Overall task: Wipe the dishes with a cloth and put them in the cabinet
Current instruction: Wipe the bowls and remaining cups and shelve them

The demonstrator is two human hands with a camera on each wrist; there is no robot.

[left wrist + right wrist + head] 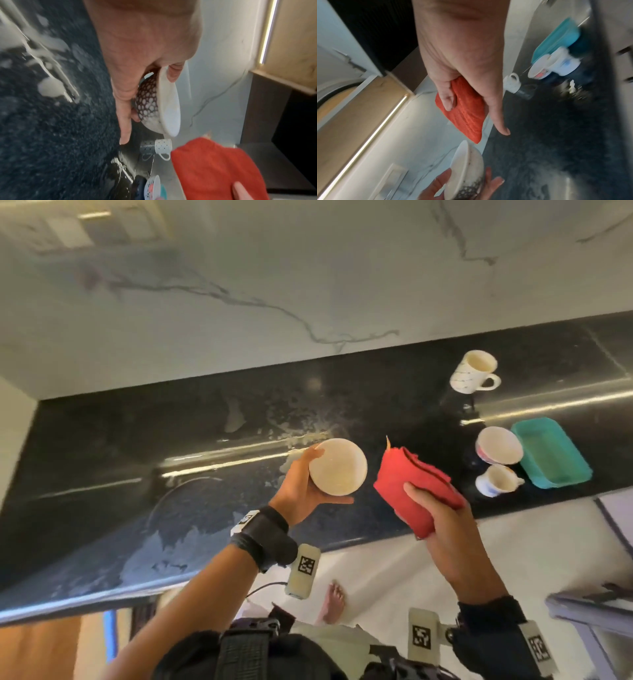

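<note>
Above the counter [102, 440], both hands raised clear of it.

Left hand [301, 491]: fingers and thumb curled round a bowl [338, 466], cream inside, dark ringed pattern outside, tilted on its side.

Right hand [445, 525]: just right of the left; thumb and fingers clamped on a folded red cloth [411, 484]. Cloth close beside the bowl, not touching.

Beyond the right hand, on the counter: white mug [474, 376], upright, handle to the right.

Right of the right hand, on the counter: cup [499, 445]; smaller cup [496, 481] just beside it; teal tray [551, 451] beside both.

Counter: black, wet patches beyond and below the left hand.
</note>
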